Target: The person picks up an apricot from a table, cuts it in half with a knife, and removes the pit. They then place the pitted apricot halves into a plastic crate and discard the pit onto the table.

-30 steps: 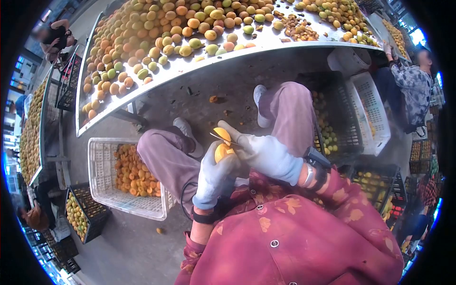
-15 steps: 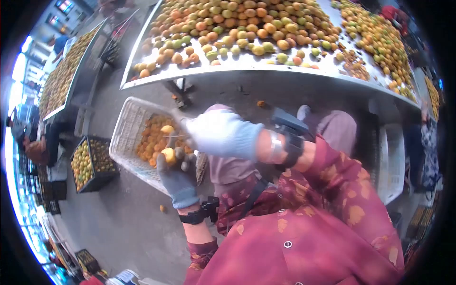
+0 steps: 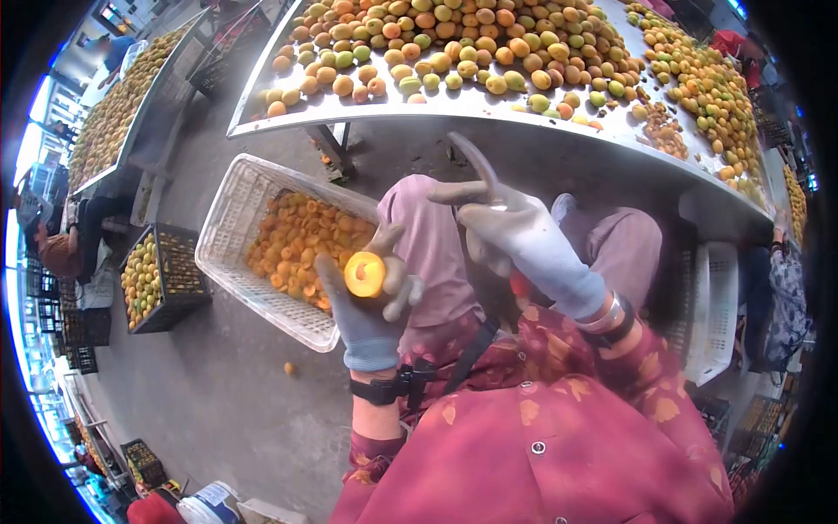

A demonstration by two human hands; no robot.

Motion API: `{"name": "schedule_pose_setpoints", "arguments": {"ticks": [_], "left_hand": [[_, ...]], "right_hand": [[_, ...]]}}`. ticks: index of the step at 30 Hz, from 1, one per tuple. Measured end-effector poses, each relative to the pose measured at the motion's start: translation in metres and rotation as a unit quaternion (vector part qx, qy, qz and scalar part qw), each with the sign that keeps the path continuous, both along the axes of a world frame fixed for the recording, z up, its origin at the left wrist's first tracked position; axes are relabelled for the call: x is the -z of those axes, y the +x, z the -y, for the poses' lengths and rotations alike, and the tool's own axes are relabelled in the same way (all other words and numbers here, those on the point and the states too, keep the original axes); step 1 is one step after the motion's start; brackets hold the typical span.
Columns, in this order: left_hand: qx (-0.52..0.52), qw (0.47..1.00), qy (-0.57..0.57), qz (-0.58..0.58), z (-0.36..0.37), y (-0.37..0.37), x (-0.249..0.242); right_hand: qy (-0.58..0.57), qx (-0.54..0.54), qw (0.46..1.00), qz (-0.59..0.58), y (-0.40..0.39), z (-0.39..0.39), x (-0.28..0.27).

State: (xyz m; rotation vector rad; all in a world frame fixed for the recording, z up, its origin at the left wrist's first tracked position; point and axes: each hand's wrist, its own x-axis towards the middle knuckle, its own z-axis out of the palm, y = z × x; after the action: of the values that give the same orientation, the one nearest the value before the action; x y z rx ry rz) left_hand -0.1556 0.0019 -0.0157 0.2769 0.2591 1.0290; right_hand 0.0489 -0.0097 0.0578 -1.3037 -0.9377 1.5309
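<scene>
An apricot half (image 3: 364, 274), its orange cut face up with a paler hollow in the middle, rests in the gloved fingers of my left hand (image 3: 371, 310), beside the crate of fruit. My right hand (image 3: 515, 229), also gloved, is raised to the right of it, apart from the fruit. It grips a curved knife (image 3: 477, 162) whose blade points up and away; a red end (image 3: 520, 285), probably the handle, shows below the fingers. Beyond my left hand, a white slatted crate (image 3: 229, 253) holds many orange apricot halves (image 3: 301, 240).
Ahead stands a metal table (image 3: 393, 112) heaped with whole apricots (image 3: 489, 52). A black crate of fruit (image 3: 166, 279) sits on the floor at left, and a white crate (image 3: 716, 306) stands at right. A single fruit (image 3: 289, 368) lies on the floor. Other people work at the sides.
My hands, close together over the crate before, are now apart. My right hand has moved right with the knife, while my left hand shows the cut face of the apricot half.
</scene>
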Motion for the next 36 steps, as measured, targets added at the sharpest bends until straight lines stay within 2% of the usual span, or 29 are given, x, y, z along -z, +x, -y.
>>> {"name": "schedule_pose_setpoints", "arguments": {"ticks": [1, 6, 8, 10, 12, 14, 16, 17, 18, 20, 22, 24, 25, 26, 28, 31, 36], "left_hand": [[-0.013, 0.998, -0.025, -0.05, 0.004, 0.007, -0.009], [0.024, 0.995, -0.028, -0.091, 0.016, 0.024, -0.005], [0.063, 0.99, -0.048, -0.115, 0.02, 0.032, -0.002], [0.089, 0.979, -0.066, -0.168, 0.025, 0.043, -0.007], [0.115, 0.986, -0.053, -0.108, 0.026, 0.049, 0.015], [0.138, 0.984, -0.056, -0.102, 0.024, 0.05, 0.031], [0.158, 0.981, -0.058, -0.097, 0.021, 0.052, 0.032], [0.159, 0.976, -0.071, -0.131, 0.021, 0.052, 0.03], [0.158, 0.97, -0.083, -0.165, 0.019, 0.053, 0.029], [0.155, 0.968, -0.094, -0.176, 0.018, 0.051, 0.032], [0.15, 0.962, -0.114, -0.196, 0.016, 0.052, 0.034], [0.124, 0.964, -0.136, -0.191, 0.016, 0.055, 0.033], [0.106, 0.965, -0.149, -0.188, 0.016, 0.055, 0.036], [0.088, 0.965, -0.162, -0.184, 0.017, 0.054, 0.037], [0.082, 0.965, -0.167, -0.185, 0.016, 0.054, 0.034], [0.067, 0.959, -0.197, -0.194, 0.016, 0.055, 0.034], [0.073, 0.971, -0.144, -0.175, 0.019, 0.054, 0.044]], "right_hand": [[0.019, 0.01, 0.999, -0.028, 0.002, 0.005, -0.005], [0.104, 0.091, 0.987, -0.086, -0.009, 0.015, -0.025], [0.167, 0.158, 0.965, -0.123, -0.014, 0.016, -0.028], [0.199, 0.176, 0.958, -0.104, -0.022, 0.014, -0.027], [0.233, 0.231, 0.934, -0.143, -0.028, 0.015, -0.026], [0.232, 0.234, 0.933, -0.144, -0.029, 0.014, -0.01], [0.277, 0.267, 0.913, -0.133, -0.036, 0.012, 0.002], [0.298, 0.263, 0.911, -0.111, -0.039, 0.012, 0.012], [0.297, 0.264, 0.911, -0.111, -0.038, 0.016, 0.017], [0.245, 0.196, 0.946, -0.079, -0.035, 0.022, 0.024], [0.22, 0.194, 0.954, -0.063, -0.033, 0.024, 0.027], [0.171, 0.13, 0.976, 0.038, -0.023, 0.032, 0.021], [0.081, 0.101, 0.992, 0.001, -0.015, 0.037, 0.013], [0.08, 0.1, 0.992, 0.002, -0.009, 0.04, 0.011], [0.027, -0.004, 0.99, 0.136, 0.002, 0.041, 0.009], [-0.011, 0.0, 0.995, 0.102, 0.003, 0.043, 0.004], [-0.013, 0.052, 0.998, 0.027, -0.001, 0.048, 0.009]]}}
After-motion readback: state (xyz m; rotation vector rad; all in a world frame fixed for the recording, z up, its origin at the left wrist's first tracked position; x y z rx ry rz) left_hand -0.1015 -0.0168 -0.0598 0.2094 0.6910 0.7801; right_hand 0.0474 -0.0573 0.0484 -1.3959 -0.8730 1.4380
